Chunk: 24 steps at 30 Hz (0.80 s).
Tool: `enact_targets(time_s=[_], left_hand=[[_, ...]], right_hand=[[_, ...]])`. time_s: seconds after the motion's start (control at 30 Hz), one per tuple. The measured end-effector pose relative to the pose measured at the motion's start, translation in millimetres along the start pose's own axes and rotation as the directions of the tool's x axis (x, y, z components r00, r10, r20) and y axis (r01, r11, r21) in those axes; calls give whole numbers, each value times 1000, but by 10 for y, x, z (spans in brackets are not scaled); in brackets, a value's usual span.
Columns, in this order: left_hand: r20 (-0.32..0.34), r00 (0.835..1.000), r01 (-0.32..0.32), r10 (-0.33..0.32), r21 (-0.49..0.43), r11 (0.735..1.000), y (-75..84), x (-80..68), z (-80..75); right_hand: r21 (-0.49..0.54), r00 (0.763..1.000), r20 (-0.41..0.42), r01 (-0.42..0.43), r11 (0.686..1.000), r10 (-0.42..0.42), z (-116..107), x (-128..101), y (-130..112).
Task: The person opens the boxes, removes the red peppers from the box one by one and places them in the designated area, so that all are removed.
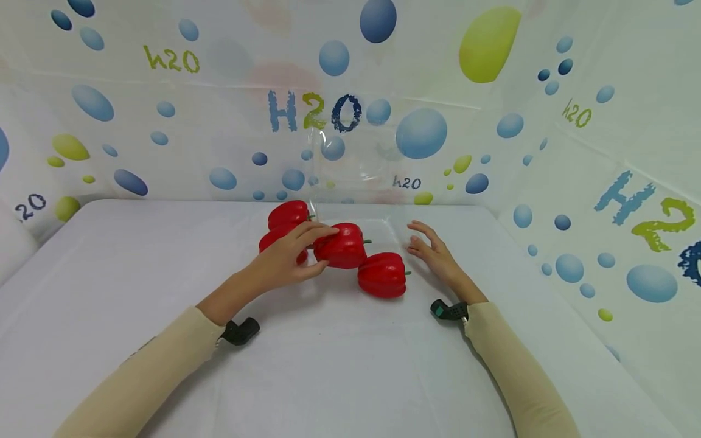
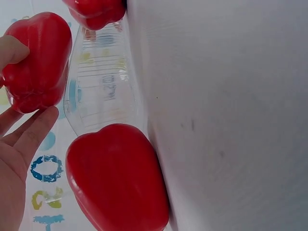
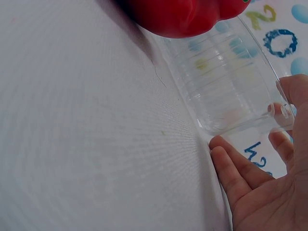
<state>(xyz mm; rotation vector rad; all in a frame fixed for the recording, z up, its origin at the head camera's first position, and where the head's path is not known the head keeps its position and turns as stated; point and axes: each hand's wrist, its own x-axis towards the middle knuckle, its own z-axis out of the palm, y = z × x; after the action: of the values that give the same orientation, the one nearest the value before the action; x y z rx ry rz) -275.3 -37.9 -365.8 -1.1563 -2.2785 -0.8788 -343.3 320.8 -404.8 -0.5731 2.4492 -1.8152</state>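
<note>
A glossy red bell pepper (image 1: 346, 248) is held up between the thumb and fingers of my left hand (image 1: 285, 258). Two more red bell peppers, a rear one (image 1: 287, 214) and a nearer one (image 1: 267, 239), lie to its left, the nearer partly hidden by the hand. Another red bell pepper (image 1: 382, 277) rests on the table to the right, its green stem pointing right. Behind the held pepper stands a clear plastic container (image 3: 231, 72) with its lid raised. My right hand (image 1: 438, 255) is beside the container's right side, fingers loosely bent; whether they touch it is unclear.
A white cloth covers the table (image 1: 328, 365). Behind it hangs a patterned curtain (image 1: 230, 121) with bubbles and lettering, which also runs along the right side. A dark wrist camera (image 1: 241, 331) is on the left wrist, another wrist camera (image 1: 449, 310) on the right.
</note>
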Motion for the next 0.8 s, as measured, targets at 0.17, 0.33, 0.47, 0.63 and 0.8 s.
enact_targets(time_s=[0.17,0.33,0.47,0.63,0.8], left_hand=[[18,1000,17,-17,-7,1000,9,-38,-10],[44,999,31,-31,-9,999,21,-75,-15],[58,998,37,-36,-12,999,34,-105,-18],[88,996,20,-18,-25,999,50,-125,-34],[116,993,17,-9,-72,997,33,-127,-56]], right_hand=[[32,1000,16,-16,999,15,0,-12,-72],[38,999,20,-26,999,25,-4,4,-55],[14,999,14,-35,999,35,-7,10,-17],[-17,1000,4,-19,1000,19,-9,5,-9],[-18,1000,2,-21,1000,21,-12,-9,-32]])
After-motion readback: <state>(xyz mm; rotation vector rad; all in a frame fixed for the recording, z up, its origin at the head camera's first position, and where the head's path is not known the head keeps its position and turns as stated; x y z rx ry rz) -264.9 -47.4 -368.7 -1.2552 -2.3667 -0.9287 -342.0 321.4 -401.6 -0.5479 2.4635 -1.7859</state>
